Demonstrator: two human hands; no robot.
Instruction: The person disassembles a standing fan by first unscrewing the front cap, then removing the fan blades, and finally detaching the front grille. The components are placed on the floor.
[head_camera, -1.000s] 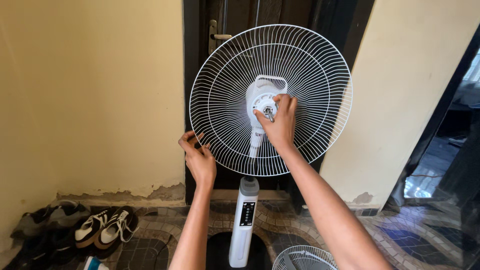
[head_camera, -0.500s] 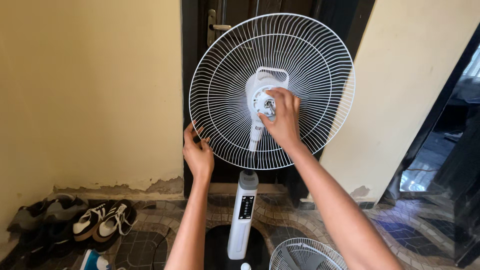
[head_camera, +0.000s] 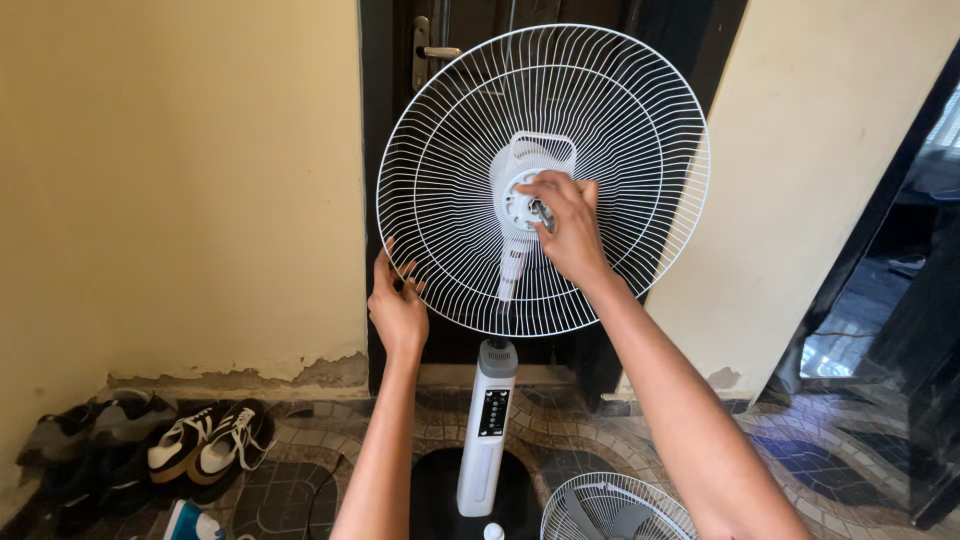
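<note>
The right hand (head_camera: 566, 228) is at the centre of the rear fan guard (head_camera: 440, 180), fingers closed together on the motor hub (head_camera: 520, 203), pinching the small fitting at the shaft. The left hand (head_camera: 397, 308) is at the lower left rim of the same guard, fingers spread and hooked through the outer wires, thumb below the rim.

The guard is a white wire disc mounted upright on the white stand column (head_camera: 487, 430), which carries a dark control strip on its front. The column rises from a dark round base (head_camera: 440, 500), partly hidden by the forearms.

A second wire guard (head_camera: 615, 510), with grey blades visible behind its wires, lies on the floor just to the right of the base, cut by the lower edge of the view.

The floor (head_camera: 300, 480) is dark patterned tile. Directly behind the fan is a dark wooden door (head_camera: 400, 120) with a metal lever handle (head_camera: 432, 50). Yellow plastered walls (head_camera: 180, 180) flank it; the plaster is chipped along the bottom edge on the left.

Shoes (head_camera: 195, 445) lie in a cluster against the left wall, well apart from the base. An open doorway (head_camera: 900, 300) on the right leads to another tiled area.
</note>
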